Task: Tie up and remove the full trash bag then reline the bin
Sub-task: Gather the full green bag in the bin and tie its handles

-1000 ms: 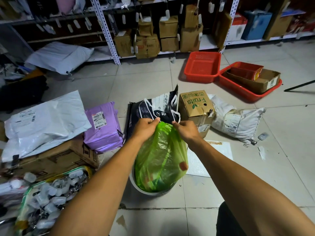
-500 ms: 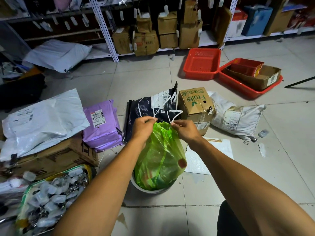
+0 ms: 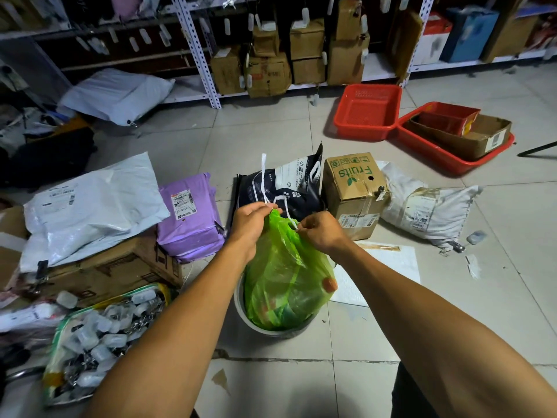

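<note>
A full green trash bag (image 3: 283,276) stands in a small white bin (image 3: 241,309) on the tiled floor, its top gathered upward. My left hand (image 3: 251,220) pinches the bag's neck and a white drawstring (image 3: 264,176) that sticks straight up. My right hand (image 3: 321,229) pinches the other drawstring loop at the bag's top right. Both hands sit close together over the bag mouth. Orange and dark items show through the plastic.
Behind the bin lie a dark pet-food bag (image 3: 286,188), a "Fruits" carton (image 3: 355,191), a white sack (image 3: 428,209) and a purple parcel (image 3: 190,215). Left are boxes and a bag of clips (image 3: 99,336). Red baskets (image 3: 367,111) sit before shelving.
The drawstrings have been pulled out longer; one end now stands upright above my left hand. The bag's neck has drawn tighter and both hands sit slightly higher.
</note>
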